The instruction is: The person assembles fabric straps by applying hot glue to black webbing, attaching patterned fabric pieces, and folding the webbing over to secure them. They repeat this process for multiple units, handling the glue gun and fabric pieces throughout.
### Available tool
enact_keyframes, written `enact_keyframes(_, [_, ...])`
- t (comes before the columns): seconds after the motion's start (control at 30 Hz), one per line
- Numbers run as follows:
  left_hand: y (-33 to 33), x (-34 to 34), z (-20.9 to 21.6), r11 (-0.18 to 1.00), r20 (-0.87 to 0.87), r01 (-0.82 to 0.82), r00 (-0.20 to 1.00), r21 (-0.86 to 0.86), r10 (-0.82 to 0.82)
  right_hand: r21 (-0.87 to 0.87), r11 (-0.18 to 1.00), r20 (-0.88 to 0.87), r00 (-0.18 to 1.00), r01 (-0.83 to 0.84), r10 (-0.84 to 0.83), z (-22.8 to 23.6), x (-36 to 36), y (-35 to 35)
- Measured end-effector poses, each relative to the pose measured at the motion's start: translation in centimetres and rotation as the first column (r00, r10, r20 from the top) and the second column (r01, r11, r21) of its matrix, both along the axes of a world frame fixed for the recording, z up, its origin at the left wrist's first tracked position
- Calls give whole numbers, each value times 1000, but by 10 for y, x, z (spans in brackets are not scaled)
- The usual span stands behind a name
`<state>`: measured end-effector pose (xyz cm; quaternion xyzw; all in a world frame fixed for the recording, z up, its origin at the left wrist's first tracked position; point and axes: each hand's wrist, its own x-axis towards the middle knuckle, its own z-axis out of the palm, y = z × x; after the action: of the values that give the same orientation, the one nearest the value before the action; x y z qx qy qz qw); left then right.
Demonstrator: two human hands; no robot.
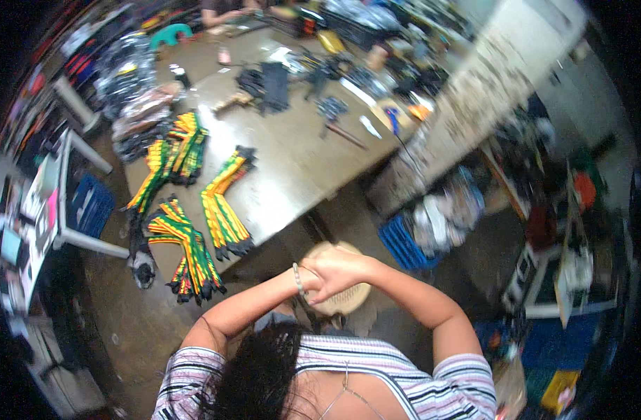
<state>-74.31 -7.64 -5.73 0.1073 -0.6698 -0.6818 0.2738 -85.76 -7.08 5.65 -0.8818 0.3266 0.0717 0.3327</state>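
Note:
In front of my body my two hands are clasped together, with no object seen between them. My left hand (311, 278), a beaded bracelet at its wrist, is partly covered by my right hand (343, 269), whose fingers fold over it. Some fingers of both hands are hidden in the clasp. Below them shows a round tan seat (350, 299) with small holes. Bundles of yellow, green and red striped straps with black ends lie on the near left of the table: one bundle (226, 199), a crossed bundle (187, 245) and another bundle (184, 147) farther back.
A brown table (292, 154) stands ahead, with dark straps (273, 87) and blue-handled scissors (393, 120) on it. Right of it are a stained pale pillar (467, 105) and a blue crate (404, 241) of white material. A white table (89, 241) is at left. Another person's arm (226, 17) shows far back.

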Motion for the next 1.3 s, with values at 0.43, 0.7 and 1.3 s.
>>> enact_keyframes(0.43, [-148, 91, 55, 136, -344, -500, 745, -855, 571, 984, 116, 134, 135, -133, -982, -48, 96, -163])
enact_keyframes(0.7, [-192, -43, 70, 42, -385, -551, 634, -834, 671, 581, 84, 186, 31, -809, -982, -98, 6, -266])
enact_keyframes(1.3, [-221, -16, 139, 917, 315, -331, 914, 220, 255, -880, 386, 253, 415, -277, 874, 38, -66, -274])
